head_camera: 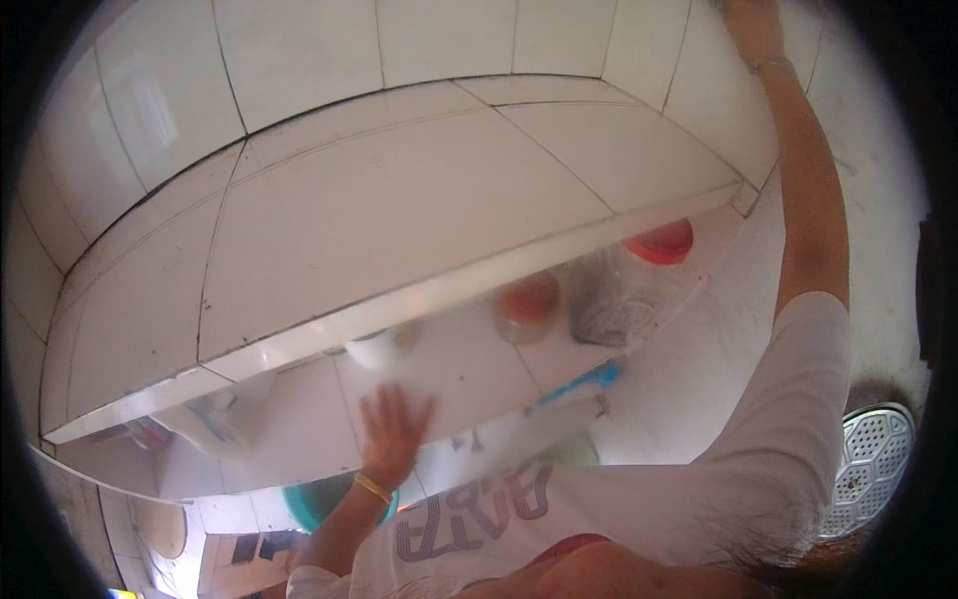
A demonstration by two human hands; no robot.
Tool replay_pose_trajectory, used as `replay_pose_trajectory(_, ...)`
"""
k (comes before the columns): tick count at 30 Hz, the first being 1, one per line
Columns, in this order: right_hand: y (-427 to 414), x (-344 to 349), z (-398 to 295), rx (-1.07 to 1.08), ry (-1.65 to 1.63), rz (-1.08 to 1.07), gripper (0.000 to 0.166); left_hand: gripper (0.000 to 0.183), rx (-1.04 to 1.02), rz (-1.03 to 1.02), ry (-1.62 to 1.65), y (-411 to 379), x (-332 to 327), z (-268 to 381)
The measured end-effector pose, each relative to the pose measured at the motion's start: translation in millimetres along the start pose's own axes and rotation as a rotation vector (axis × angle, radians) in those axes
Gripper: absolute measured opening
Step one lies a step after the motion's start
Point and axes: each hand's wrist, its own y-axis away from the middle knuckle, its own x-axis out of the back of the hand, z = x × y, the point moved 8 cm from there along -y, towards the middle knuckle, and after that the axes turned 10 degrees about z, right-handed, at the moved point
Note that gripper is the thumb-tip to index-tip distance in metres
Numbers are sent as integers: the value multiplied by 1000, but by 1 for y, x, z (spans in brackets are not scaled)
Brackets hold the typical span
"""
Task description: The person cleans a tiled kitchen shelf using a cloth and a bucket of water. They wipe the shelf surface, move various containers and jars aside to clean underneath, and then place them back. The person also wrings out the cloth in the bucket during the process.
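Observation:
My left hand [393, 430], blurred and wearing a yellow wristband, is held with fingers apart in front of the lower tiled shelf [449, 382]. Nothing shows in it. Just beyond its fingertips a white cup or bowl [376, 353] sits partly under the upper tiled shelf [404, 217]. My right arm stretches up along the wall at the right. At the top edge of the picture, my right hand [752, 30] is near the tiled wall [673, 45]; its fingers are cut off or blurred, so what it touches cannot be told.
On the lower shelf stand a red-lidded jar [530, 299], a clear container [602, 311] and another red lid [662, 243]. A blue long-handled item [580, 383] lies near its edge. A white bag or cloth [202, 430] is left. Below are a teal basin [303, 502] and a perforated panel [876, 472].

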Motion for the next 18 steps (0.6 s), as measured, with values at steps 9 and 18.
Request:
replay_pose_trajectory(9,131,-54,-93,245,-347,-561,30,74,63,2,103,2,-3,-6)
replay_pose_trajectory(18,5,-92,-66,189,185,-173,58,71,55,-67,105,-6,-4,-5)
